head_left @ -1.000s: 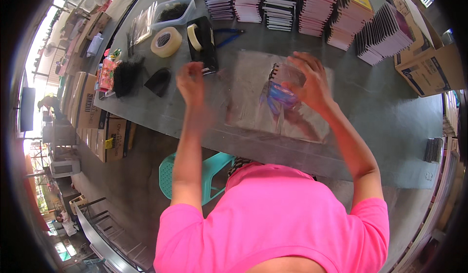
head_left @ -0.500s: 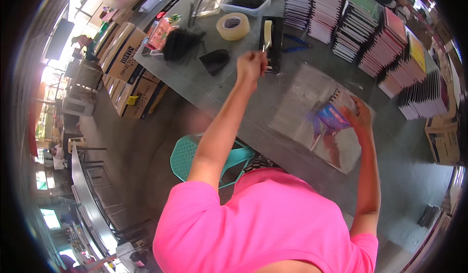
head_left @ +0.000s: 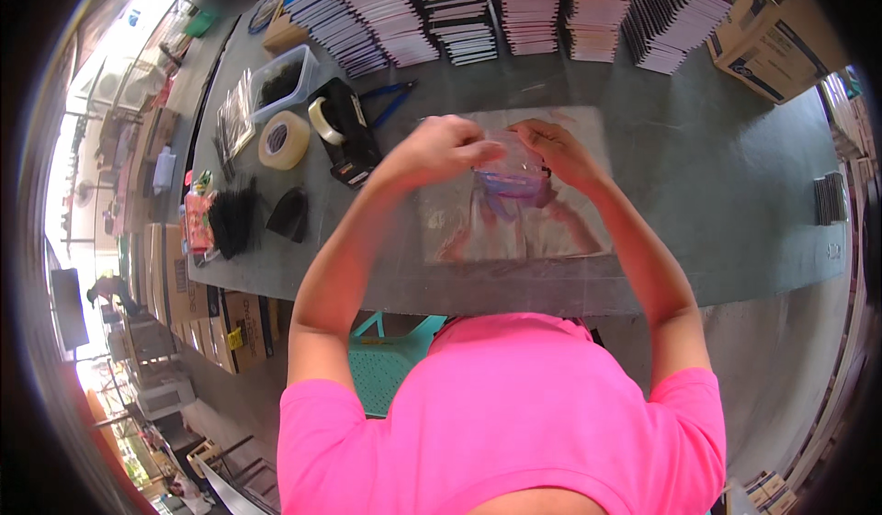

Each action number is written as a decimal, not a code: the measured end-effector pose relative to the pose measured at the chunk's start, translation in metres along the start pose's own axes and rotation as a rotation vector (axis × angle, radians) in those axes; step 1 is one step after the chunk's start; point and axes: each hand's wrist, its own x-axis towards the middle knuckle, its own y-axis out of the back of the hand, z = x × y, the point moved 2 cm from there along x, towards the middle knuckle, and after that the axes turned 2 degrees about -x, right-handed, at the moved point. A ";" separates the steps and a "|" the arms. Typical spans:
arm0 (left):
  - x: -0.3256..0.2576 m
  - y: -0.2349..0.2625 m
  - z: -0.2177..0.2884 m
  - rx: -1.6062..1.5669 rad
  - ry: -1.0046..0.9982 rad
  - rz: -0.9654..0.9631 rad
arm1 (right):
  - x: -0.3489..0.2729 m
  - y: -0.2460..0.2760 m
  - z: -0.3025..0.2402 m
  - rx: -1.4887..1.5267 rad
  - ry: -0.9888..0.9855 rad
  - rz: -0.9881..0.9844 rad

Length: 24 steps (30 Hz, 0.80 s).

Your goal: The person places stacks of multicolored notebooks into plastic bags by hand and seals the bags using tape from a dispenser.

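A small spiral notebook [head_left: 514, 187] with a purple-blue cover, seemingly in clear plastic, is held above a shiny transparent sheet [head_left: 450, 230] on the grey table. My right hand [head_left: 560, 152] grips its right side, fingers bent over the upper edge. My left hand [head_left: 450, 150] is closed in a pinch at the upper left of the notebook; what sits between its fingertips is too blurred to make out. Left of that hand stands a black tape dispenser [head_left: 354, 147] with a pale tape roll. Blue-handled pliers [head_left: 390, 103] lie beside the dispenser.
Stacks of spiral notebooks [head_left: 524, 14] line the table's far side, with a cardboard box [head_left: 781, 56] at the far right. A wide tape roll [head_left: 284, 140], a clear tub [head_left: 308, 65] and black bristly strips [head_left: 232, 216] lie left. A green stool [head_left: 390, 368] stands below the table edge.
My left hand has left the tape dispenser and come to the notebook in my right hand. The view has turned to the right, so the table now lies straight ahead.
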 end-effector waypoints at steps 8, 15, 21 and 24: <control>0.012 -0.008 -0.011 0.344 0.183 0.137 | -0.006 -0.006 -0.005 -0.149 0.048 0.048; 0.006 -0.055 -0.076 -0.314 -0.258 0.250 | -0.033 -0.008 -0.032 -0.410 -0.167 0.301; 0.024 -0.098 0.053 -0.402 -0.685 0.383 | -0.133 0.039 -0.006 0.262 -0.239 0.311; 0.043 -0.134 0.112 -0.249 -0.970 0.419 | -0.181 0.099 -0.006 0.476 -0.110 0.406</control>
